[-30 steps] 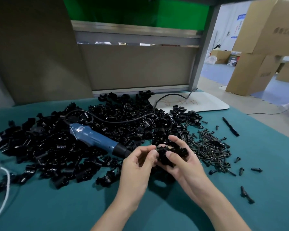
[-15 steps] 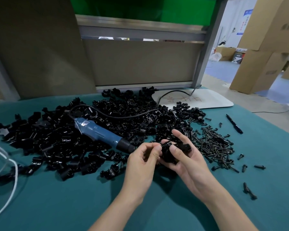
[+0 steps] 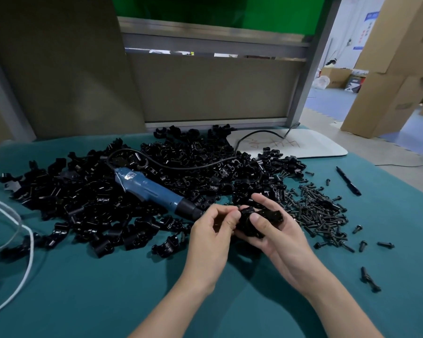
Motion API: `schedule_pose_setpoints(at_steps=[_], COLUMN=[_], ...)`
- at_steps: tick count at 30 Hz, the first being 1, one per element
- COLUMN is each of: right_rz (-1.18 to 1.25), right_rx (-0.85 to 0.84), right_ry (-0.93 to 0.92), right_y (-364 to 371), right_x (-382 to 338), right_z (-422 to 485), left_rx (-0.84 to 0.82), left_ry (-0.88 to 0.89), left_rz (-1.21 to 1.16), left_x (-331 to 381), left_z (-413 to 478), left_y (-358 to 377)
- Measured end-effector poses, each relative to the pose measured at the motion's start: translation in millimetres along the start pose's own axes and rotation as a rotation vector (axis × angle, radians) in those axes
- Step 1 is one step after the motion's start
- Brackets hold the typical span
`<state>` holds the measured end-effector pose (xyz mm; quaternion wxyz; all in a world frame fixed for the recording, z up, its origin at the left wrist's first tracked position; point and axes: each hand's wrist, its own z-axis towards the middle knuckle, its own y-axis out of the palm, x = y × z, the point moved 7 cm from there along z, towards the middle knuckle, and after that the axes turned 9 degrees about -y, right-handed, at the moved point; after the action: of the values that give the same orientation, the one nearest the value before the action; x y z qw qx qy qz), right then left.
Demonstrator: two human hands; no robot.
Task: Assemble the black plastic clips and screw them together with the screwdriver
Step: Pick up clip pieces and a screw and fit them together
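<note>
My right hand (image 3: 276,234) cups a black plastic clip assembly (image 3: 259,219) just above the teal table, thumb pressed on its front. My left hand (image 3: 213,237) pinches the clip's left end with thumb and forefinger. Behind my hands, a large heap of loose black clips (image 3: 132,191) covers the table's middle. A blue electric screwdriver (image 3: 152,189) lies on the heap with its black tip pointing toward my left hand. Beside my right hand, on the right, lies a pile of black screws (image 3: 315,211).
A black pen (image 3: 348,180) lies at the far right, a white board (image 3: 303,146) at the back right. White cord (image 3: 22,240) loops at the left edge. A brown partition stands behind the table; cardboard boxes (image 3: 388,81) stand on the floor to the right.
Both hands stay on the clip assembly, with only small finger shifts. The view has tilted down a little.
</note>
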<state>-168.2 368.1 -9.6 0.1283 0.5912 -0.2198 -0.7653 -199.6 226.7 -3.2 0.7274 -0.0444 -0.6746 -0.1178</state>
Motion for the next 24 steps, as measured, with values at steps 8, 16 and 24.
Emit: schedule_pose_setpoints(at_steps=[8, 16, 24], right_rz=[0.001, -0.011, -0.014], right_rx=[0.012, 0.060, 0.050], right_ry=[-0.007, -0.042, -0.015], right_y=[-1.7, -6.9, -6.6], right_x=[-2.4, -13.8, -11.8], right_z=[-0.4, -0.6, -1.8], left_rx=[-0.027, -0.014, -0.044], left_ry=[-0.004, 0.011, 0.025], left_rz=[-0.009, 0.047, 0.120], left_x=[1.4, 0.8, -1.0], left_z=[-0.3, -1.4, -0.6], left_y=[1.4, 4.0, 5.4])
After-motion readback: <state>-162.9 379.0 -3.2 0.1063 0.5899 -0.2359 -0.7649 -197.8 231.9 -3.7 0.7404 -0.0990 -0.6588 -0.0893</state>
